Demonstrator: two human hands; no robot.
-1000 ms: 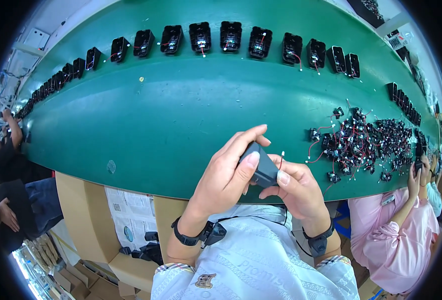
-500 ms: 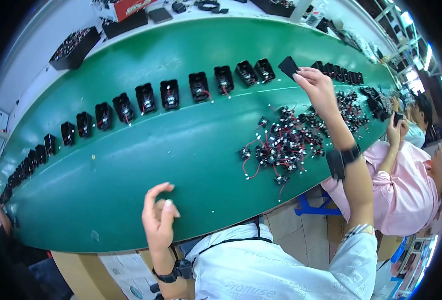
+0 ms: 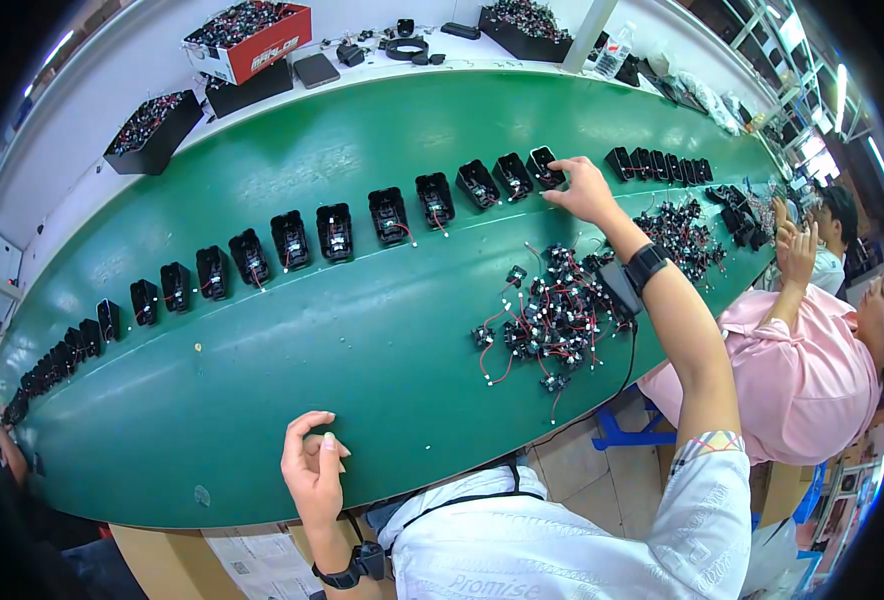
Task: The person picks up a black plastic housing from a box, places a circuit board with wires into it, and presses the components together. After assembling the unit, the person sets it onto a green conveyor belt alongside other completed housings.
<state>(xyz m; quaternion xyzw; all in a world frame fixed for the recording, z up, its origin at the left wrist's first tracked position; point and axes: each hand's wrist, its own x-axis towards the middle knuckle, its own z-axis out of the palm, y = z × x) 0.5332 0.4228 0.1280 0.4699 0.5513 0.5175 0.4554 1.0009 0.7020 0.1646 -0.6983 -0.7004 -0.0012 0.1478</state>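
My right hand is stretched out to the far side of the green table, thumb and fingers gripping the right side of a small open black plastic case. That case stands at the right end of a curved row, close beside another black case. Several cases in the row, such as one black case, show red wires and small white plugs. Over the near edge hovers my left hand, its fingers loosely curled and apart, with nothing in it.
A heap of small black parts with red wires lies below my right forearm. More black cases stand farther right. Boxes of parts, one a red and white box, line the back ledge. A person in pink sits at my right.
My right hand has brought the black case from the air down to the right end of the row. My left hand stays by the near edge; the whole view has shifted slightly.
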